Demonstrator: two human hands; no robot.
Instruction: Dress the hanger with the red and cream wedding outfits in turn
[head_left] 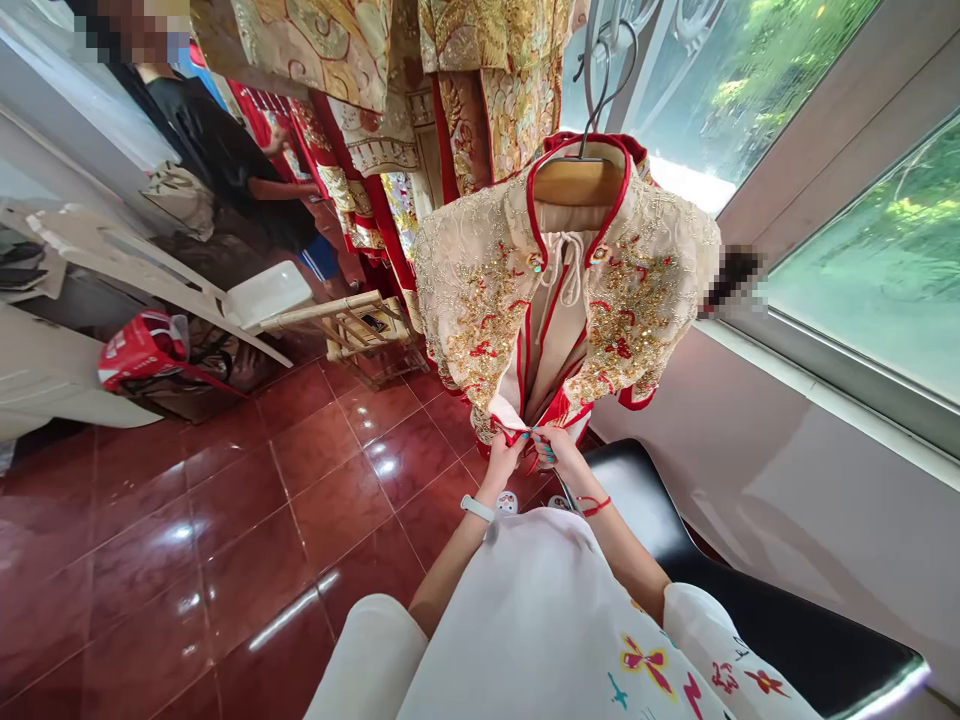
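Observation:
A cream jacket point(480, 290) with gold and red embroidery and red trim hangs open on a wooden hanger point(577, 180) in front of me. My left hand point(504, 452) pinches the bottom hem of the jacket's left front panel. My right hand point(556, 446) pinches the bottom of the right front panel. Both hands meet at the lower front opening, fingers closed on the red edging. A white band is on my left wrist and a red string on my right wrist.
More embroidered red and gold garments point(390, 90) hang behind. A person in black point(217, 150) stands at the back left. A white folding chair point(262, 295), a wooden rack point(360, 325) and a red bag point(142, 345) are on the red tiled floor. A black seat point(750, 620) lies right, below the window point(862, 250).

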